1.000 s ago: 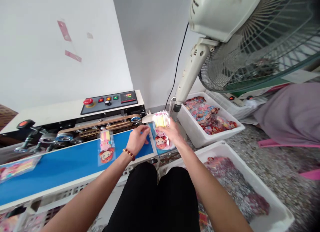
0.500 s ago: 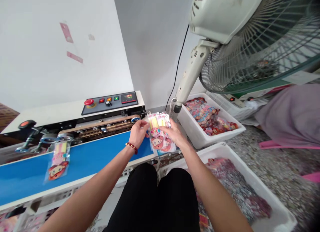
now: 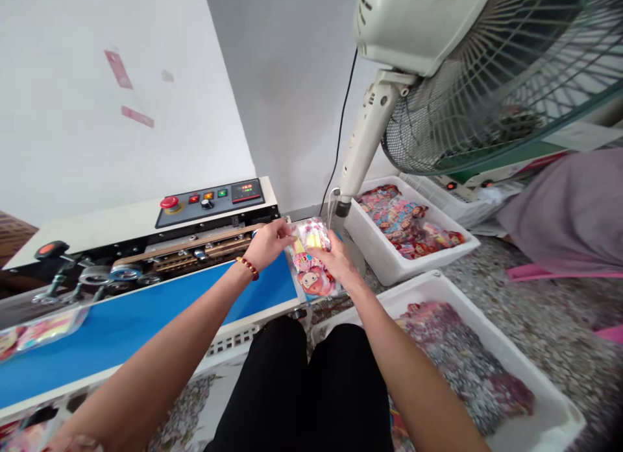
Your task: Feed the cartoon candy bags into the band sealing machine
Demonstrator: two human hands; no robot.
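My right hand (image 3: pixel 337 262) holds a small stack of clear packets (image 3: pixel 313 257) printed with a cartoon girl's face, at the right end of the blue conveyor belt (image 3: pixel 146 312). My left hand (image 3: pixel 268 242), with a bead bracelet on its wrist, pinches the top edge of the stack's upper packet beside the sealing machine's brass-coloured sealing band (image 3: pixel 195 244). One sealed packet (image 3: pixel 36 327) lies at the belt's far left end.
The machine's control panel (image 3: pixel 211 199) with a red stop button sits behind the belt. A standing fan (image 3: pixel 438 76) leans overhead on the right. Two white bins hold packets: one far (image 3: pixel 452 256), one near (image 3: pixel 545 400). My black-trousered legs fill the lower centre.
The packet on the belt rode from the middle to the far left end. My left hand moved from the belt up to the stack in my right hand and gripped its top edge.
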